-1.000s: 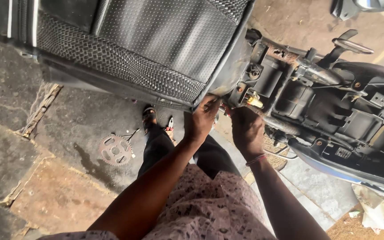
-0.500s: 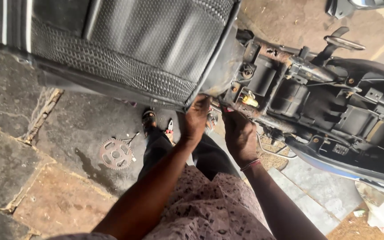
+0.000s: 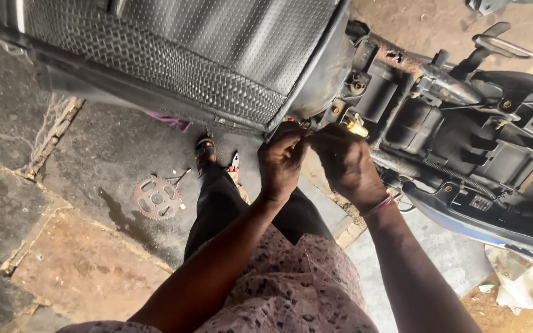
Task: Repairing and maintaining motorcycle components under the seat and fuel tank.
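Note:
My left hand (image 3: pixel 282 163) and my right hand (image 3: pixel 345 165) meet fingertip to fingertip under the edge of a raised black textured motorcycle seat (image 3: pixel 217 55). Both hands pinch at something small near a yellow connector (image 3: pixel 358 128) on the open black motorcycle frame (image 3: pixel 464 135). What the fingers hold is hidden by the hands themselves. A red band circles my right wrist (image 3: pixel 377 206).
A rusty sprocket (image 3: pixel 157 197) lies on the stone paving at the left. My sandalled foot (image 3: pixel 206 149) stands beside a small red-handled tool (image 3: pixel 234 161). Crumpled white paper (image 3: pixel 519 280) lies at the lower right. A lever (image 3: pixel 495 43) sticks up from the frame.
Both hands have stayed together at the same spot under the seat; the view has shifted slightly and my fingers have closed in tighter.

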